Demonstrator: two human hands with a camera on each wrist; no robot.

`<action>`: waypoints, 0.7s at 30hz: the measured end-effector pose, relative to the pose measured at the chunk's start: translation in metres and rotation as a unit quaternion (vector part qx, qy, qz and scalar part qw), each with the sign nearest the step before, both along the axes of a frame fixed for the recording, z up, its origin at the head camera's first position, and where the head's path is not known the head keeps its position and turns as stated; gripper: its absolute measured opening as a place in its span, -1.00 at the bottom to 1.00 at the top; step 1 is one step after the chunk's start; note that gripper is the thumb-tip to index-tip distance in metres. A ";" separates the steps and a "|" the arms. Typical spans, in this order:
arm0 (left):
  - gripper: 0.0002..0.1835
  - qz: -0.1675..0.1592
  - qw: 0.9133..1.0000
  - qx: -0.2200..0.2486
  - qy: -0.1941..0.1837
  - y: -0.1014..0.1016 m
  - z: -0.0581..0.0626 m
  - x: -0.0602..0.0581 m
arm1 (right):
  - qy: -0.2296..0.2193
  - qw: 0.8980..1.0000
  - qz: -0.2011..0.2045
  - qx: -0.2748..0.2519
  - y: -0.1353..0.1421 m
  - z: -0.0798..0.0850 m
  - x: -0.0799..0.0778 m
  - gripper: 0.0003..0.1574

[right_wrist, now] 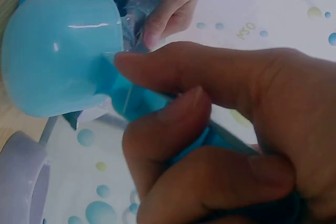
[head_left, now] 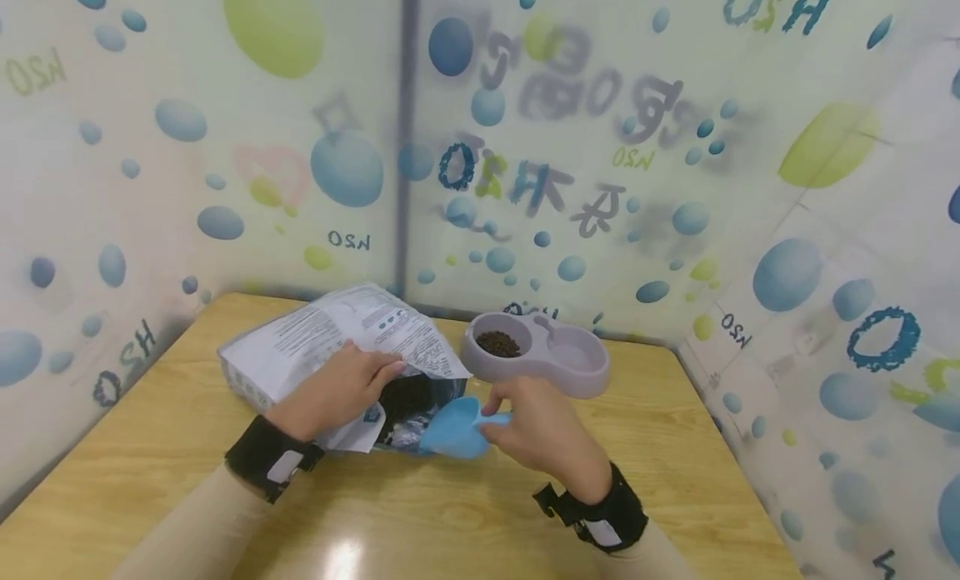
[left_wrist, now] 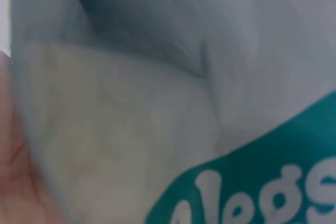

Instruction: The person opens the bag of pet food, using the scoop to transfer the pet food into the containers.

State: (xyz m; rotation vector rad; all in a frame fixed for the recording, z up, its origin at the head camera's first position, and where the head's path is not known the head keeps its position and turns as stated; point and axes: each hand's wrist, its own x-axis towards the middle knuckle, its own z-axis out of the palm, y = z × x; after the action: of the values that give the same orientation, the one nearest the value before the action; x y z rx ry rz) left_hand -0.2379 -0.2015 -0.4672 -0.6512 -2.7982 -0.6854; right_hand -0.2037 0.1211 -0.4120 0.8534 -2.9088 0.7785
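Note:
A white printed food bag lies on its side, its mouth facing right and dark inside. My left hand holds the bag at the mouth's edge; the bag's teal-and-white side fills the left wrist view. My right hand grips a light blue scoop by its handle, with the scoop's bowl at the bag's opening. In the right wrist view the thumb and curled fingers wrap the handle, and the rounded underside of the scoop faces the camera.
Behind the scoop stands a greyish-purple double pet bowl; brown kibble lies in its left compartment. Everything is on a wooden table, with walls patterned in blue and green spots close behind and on both sides.

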 end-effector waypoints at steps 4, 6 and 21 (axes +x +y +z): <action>-0.57 -0.003 1.000 0.001 0.001 0.001 0.001 0.000 | -0.014 1.000 -0.016 0.013 -0.007 0.002 0.002 -0.90; -0.57 -0.003 1.000 0.000 0.001 0.001 0.001 0.000 | -0.020 0.999 -0.021 0.018 -0.011 0.003 0.004 -0.90; -0.54 0.005 1.000 -0.001 -0.006 0.002 -0.001 0.001 | -0.030 0.998 -0.043 0.021 -0.025 -0.003 0.003 -0.91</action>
State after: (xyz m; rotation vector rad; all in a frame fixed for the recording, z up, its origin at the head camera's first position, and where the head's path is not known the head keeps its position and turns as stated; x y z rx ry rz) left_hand -0.2371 -0.1991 -0.4680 -0.6362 -2.8115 -0.6867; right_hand -0.2011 0.0959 -0.4152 0.7130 -3.0020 0.7523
